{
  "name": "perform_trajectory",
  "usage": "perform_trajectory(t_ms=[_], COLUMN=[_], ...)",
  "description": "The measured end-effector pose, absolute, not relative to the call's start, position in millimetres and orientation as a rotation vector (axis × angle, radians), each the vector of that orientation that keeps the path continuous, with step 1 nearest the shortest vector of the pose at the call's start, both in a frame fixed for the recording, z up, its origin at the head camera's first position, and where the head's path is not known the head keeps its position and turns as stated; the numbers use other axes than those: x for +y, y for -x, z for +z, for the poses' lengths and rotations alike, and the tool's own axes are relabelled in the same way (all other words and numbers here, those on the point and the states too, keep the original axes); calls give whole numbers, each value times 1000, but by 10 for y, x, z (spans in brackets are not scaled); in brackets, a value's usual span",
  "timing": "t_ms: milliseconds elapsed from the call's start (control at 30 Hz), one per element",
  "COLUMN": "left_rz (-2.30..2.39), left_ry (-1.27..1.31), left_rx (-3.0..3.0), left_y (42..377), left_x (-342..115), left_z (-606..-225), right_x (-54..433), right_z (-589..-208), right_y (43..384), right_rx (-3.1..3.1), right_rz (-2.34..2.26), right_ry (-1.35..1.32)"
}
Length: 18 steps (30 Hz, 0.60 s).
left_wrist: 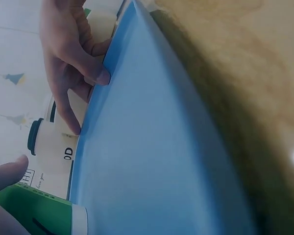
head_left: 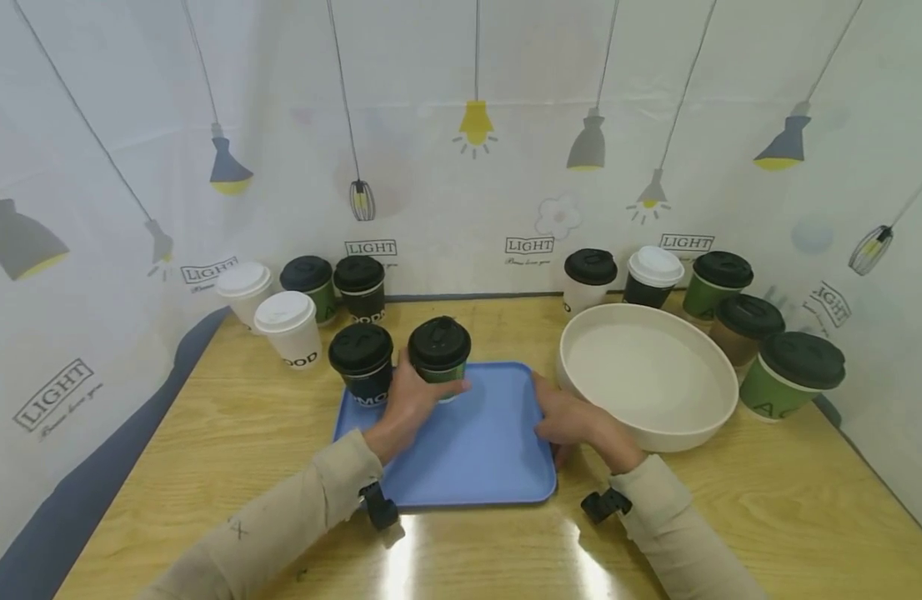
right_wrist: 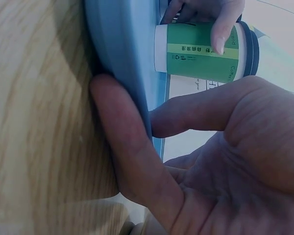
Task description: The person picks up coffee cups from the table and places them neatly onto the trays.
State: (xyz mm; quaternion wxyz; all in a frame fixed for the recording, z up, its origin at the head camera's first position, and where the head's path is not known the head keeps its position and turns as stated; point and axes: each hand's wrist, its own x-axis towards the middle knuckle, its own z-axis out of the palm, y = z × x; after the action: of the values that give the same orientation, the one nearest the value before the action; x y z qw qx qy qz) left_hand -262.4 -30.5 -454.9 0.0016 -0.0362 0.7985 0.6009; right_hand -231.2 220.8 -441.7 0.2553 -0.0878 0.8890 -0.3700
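Observation:
My left hand (head_left: 412, 407) holds a green paper coffee cup (head_left: 439, 343) with a black lid, which stands upright on the blue tray (head_left: 476, 458). In the right wrist view its thumb lies across the front of the green cup (right_wrist: 198, 58), with fingers behind. Just left of that hand, a dark coffee cup (head_left: 362, 360) with a black lid stands on the tray's far left corner. My right hand (head_left: 577, 417) pinches the tray's right edge; the right wrist view shows a finger (right_wrist: 125, 112) under the rim.
A round cream bowl (head_left: 648, 367) stands right of the tray. Several lidded cups line its far and right sides, including a green cup (head_left: 791, 375). At the back left are two white-lidded cups, one a white cup (head_left: 287, 329), and two black-lidded ones. A printed curtain (head_left: 446, 225) hangs behind the wooden table (head_left: 176, 475).

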Motion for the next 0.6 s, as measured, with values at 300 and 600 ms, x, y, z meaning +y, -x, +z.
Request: perform_trajectory(t_ms=[300, 600], left_rz=[1812, 1943], left_ry=[150, 144], left_rx=[2431, 2332], left_y=[2372, 1966], left_x=[-401, -738], left_z=[-4518, -4513], right_x=[2199, 2195], right_z=[-4414, -4414], right_y=[2326, 2331], right_rx=[2426, 2412], right_rz=[-963, -959], right_ry=[260, 230])
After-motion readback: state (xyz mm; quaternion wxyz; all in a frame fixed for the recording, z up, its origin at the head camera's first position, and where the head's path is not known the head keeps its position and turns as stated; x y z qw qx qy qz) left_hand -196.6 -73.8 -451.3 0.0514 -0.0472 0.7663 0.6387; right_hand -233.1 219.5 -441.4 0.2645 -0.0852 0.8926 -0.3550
